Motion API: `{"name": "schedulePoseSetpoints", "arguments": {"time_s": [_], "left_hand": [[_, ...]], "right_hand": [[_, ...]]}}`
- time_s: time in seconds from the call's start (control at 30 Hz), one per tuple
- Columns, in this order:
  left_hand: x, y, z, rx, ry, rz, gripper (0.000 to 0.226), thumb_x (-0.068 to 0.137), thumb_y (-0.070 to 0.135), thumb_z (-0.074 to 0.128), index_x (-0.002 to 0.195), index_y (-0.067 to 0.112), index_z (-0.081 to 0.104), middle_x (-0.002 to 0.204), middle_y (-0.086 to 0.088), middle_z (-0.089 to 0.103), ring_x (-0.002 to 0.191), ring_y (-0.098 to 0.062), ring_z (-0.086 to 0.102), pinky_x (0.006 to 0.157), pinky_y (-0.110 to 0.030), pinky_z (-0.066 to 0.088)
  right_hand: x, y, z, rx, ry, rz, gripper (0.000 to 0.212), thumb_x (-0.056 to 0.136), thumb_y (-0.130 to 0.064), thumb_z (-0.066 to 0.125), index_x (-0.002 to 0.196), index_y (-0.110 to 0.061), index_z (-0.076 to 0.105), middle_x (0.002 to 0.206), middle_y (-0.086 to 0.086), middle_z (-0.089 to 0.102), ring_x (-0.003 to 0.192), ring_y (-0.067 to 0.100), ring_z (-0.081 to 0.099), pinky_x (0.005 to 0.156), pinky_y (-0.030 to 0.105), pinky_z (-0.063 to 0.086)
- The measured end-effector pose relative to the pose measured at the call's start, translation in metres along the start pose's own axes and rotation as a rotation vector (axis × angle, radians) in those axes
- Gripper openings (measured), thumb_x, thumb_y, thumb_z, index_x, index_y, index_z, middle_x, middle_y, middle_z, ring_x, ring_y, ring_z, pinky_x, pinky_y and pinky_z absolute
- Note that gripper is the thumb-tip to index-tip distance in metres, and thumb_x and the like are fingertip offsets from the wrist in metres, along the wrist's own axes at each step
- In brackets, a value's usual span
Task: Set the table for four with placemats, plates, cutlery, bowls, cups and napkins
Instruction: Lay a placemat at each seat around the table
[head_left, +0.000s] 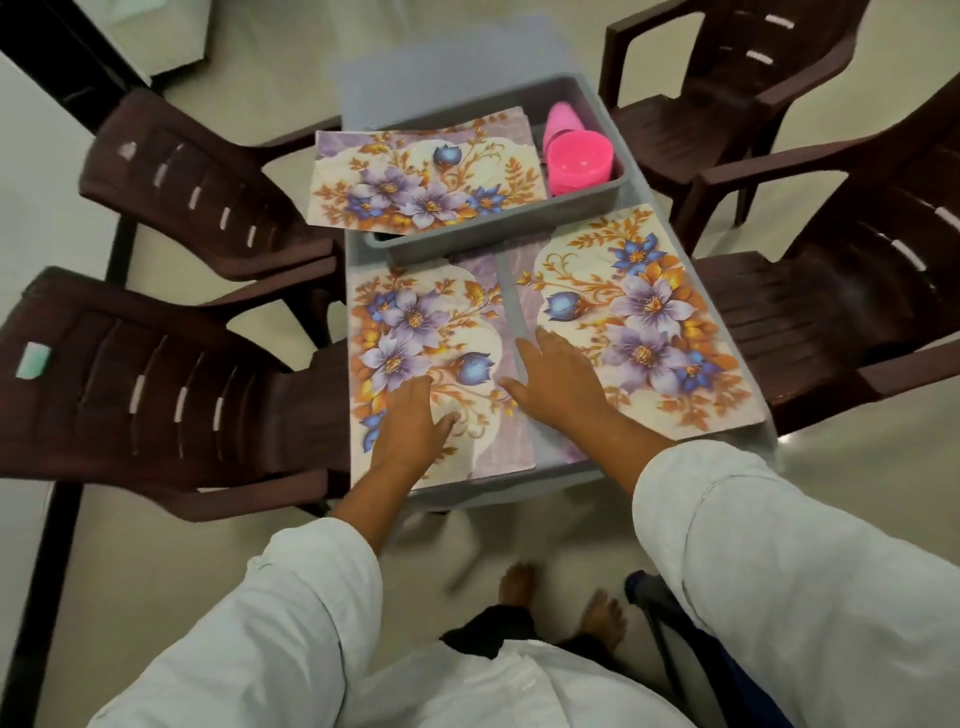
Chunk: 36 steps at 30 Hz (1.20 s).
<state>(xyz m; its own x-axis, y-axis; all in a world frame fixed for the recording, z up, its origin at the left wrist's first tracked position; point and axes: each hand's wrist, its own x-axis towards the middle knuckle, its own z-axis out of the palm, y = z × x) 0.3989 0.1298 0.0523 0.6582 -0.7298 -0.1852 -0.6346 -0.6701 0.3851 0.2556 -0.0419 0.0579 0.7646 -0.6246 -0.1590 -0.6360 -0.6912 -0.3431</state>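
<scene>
placemat (415, 322) under left hand (410, 421), tub (467, 238) contents mostly hidden

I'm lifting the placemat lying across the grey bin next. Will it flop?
Probably not much: the placemat overhangs the left rim of the grey bin without drooping, so it seems stiff. It looks thin, so likely light. Its print looks smooth, so it may slide.

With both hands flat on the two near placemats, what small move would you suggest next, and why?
Probably lift the right hand and reach for the third placemat lying on the grey bin: the left placemat under the left hand and the right placemat already lie flat side by side, and four are needed.
</scene>
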Motion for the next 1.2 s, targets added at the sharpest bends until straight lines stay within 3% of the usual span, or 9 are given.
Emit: {"name": "schedulePoseSetpoints", "arguments": {"time_s": [0.1, 0.2, 0.33, 0.43, 0.53, 0.63, 0.93, 1.2], "left_hand": [[-0.007, -0.040, -0.022, 0.023, 0.069, 0.038, 0.053, 0.089, 0.036, 0.073, 0.131, 0.011, 0.053, 0.132, -0.012, 0.058, 0.122, -0.033, 0.053, 0.100, -0.044, 0.048], [-0.008, -0.081, -0.045, 0.020, 0.107, 0.065, 0.055, 0.087, 0.038, 0.072, 0.133, 0.017, 0.050, 0.132, -0.007, 0.057, 0.122, -0.030, 0.051, 0.094, -0.045, 0.050], [-0.003, -0.132, -0.069, 0.018, 0.114, 0.118, 0.061, 0.093, 0.046, 0.065, 0.141, 0.013, 0.046, 0.142, -0.008, 0.051, 0.134, -0.028, 0.044, 0.103, -0.044, 0.045], [0.004, -0.171, -0.085, 0.036, 0.082, 0.137, 0.075, 0.096, 0.053, 0.058, 0.152, 0.007, 0.036, 0.156, -0.012, 0.038, 0.146, -0.028, 0.031, 0.115, -0.045, 0.036], [0.013, -0.208, -0.105, 0.040, 0.070, 0.189, 0.077, 0.095, 0.053, 0.057, 0.153, 0.008, 0.035, 0.159, -0.011, 0.035, 0.148, -0.027, 0.027, 0.116, -0.046, 0.034], [0.021, -0.226, -0.124, 0.039, 0.062, 0.227, 0.076, 0.096, 0.053, 0.057, 0.153, 0.008, 0.035, 0.159, -0.010, 0.035, 0.148, -0.027, 0.027, 0.116, -0.046, 0.034], [0.075, -0.231, -0.148, -0.022, 0.031, 0.338, 0.076, 0.097, 0.054, 0.055, 0.155, 0.012, 0.031, 0.161, -0.006, 0.033, 0.149, -0.024, 0.025, 0.118, -0.043, 0.031], [0.169, -0.218, -0.178, -0.019, -0.043, 0.436, 0.073, 0.099, 0.050, 0.055, 0.156, 0.013, 0.031, 0.162, -0.004, 0.030, 0.151, -0.022, 0.022, 0.121, -0.038, 0.025]], "right_hand": [[-0.003, -0.043, 0.014, -0.026, -0.004, -0.030, 0.071, 0.096, -0.066, 0.046, 0.153, -0.024, 0.035, 0.163, 0.013, 0.028, 0.148, 0.035, 0.031, 0.116, 0.048, 0.033], [-0.003, -0.088, 0.024, -0.054, 0.011, -0.042, 0.073, 0.096, -0.067, 0.042, 0.155, -0.025, 0.033, 0.166, 0.013, 0.021, 0.152, 0.035, 0.024, 0.119, 0.048, 0.027], [0.004, -0.148, 0.036, -0.102, 0.041, 0.019, 0.078, 0.096, -0.071, 0.038, 0.157, -0.025, 0.026, 0.167, 0.012, 0.020, 0.153, 0.036, 0.021, 0.122, 0.050, 0.022], [0.008, -0.196, 0.047, -0.115, 0.099, 0.109, 0.073, 0.095, -0.070, 0.037, 0.152, -0.025, 0.037, 0.161, 0.014, 0.033, 0.147, 0.038, 0.032, 0.119, 0.050, 0.028], [0.014, -0.246, 0.060, -0.106, 0.145, 0.150, 0.076, 0.091, -0.068, 0.027, 0.147, -0.021, 0.047, 0.153, 0.018, 0.044, 0.139, 0.041, 0.041, 0.111, 0.050, 0.037], [0.020, -0.282, 0.063, -0.136, 0.106, 0.197, 0.075, 0.095, -0.069, 0.034, 0.155, -0.024, 0.035, 0.162, 0.016, 0.030, 0.148, 0.039, 0.028, 0.117, 0.051, 0.031], [0.069, -0.303, 0.049, -0.145, 0.173, 0.290, 0.072, 0.098, -0.067, 0.038, 0.156, -0.025, 0.033, 0.162, 0.018, 0.029, 0.149, 0.037, 0.027, 0.118, 0.048, 0.028], [0.153, -0.306, 0.047, 0.159, 0.253, 0.449, 0.061, 0.102, -0.053, 0.041, 0.151, -0.018, 0.038, 0.156, 0.013, 0.039, 0.141, 0.034, 0.039, 0.113, 0.047, 0.037]]}}
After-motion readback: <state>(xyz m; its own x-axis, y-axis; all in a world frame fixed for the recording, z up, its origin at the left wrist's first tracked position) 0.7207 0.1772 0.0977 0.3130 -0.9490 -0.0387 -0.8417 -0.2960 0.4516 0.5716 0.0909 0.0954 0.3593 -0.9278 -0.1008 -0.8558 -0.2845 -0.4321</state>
